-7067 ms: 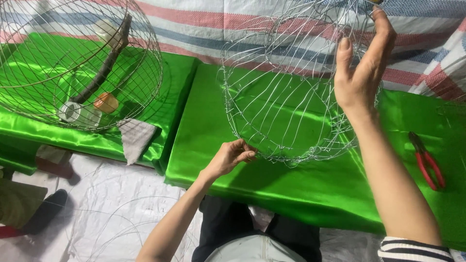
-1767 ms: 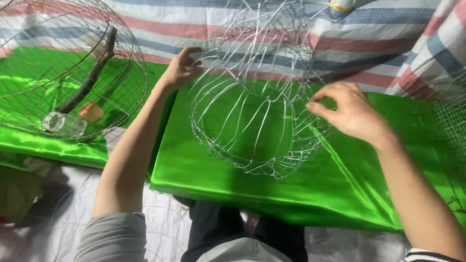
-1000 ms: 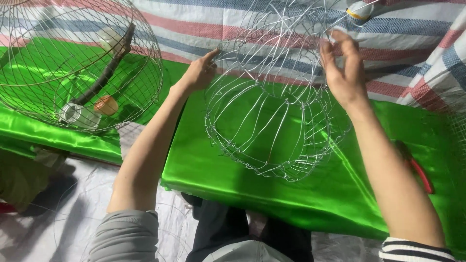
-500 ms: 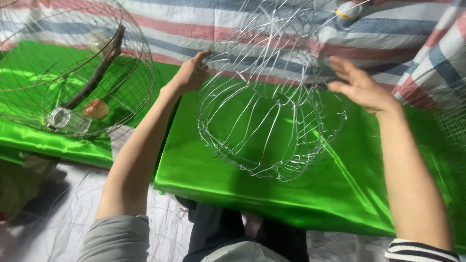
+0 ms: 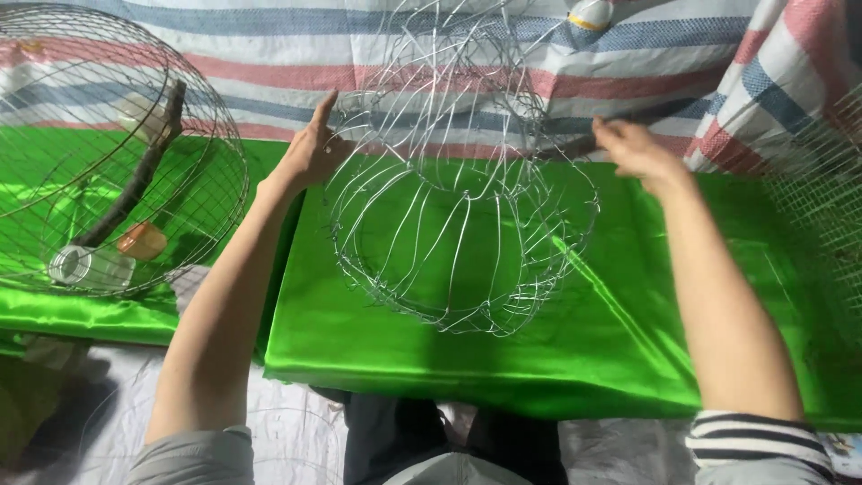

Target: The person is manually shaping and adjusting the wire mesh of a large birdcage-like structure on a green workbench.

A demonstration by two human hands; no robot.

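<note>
A bare silver wire cage frame (image 5: pixel 462 224), round and open, stands tilted on the green satin cloth (image 5: pixel 628 341) in front of me. My left hand (image 5: pixel 310 153) rests against the frame's upper left rim, fingers pointing up. My right hand (image 5: pixel 633 153) holds the upper right rim, fingers curled around the wires. Both arms reach forward on either side of the frame.
A finished round wire cage (image 5: pixel 108 153) sits at the left with a dark branch perch (image 5: pixel 135 180), an orange cup and a clear cup inside. A striped tarp (image 5: pixel 269 54) hangs behind. Fine wire mesh (image 5: pixel 822 189) shows at the right edge.
Over the frames both hands shifted around the frame's rim, turning and tilting it. The left hand came up from the frame's lower edge to its upper left.
</note>
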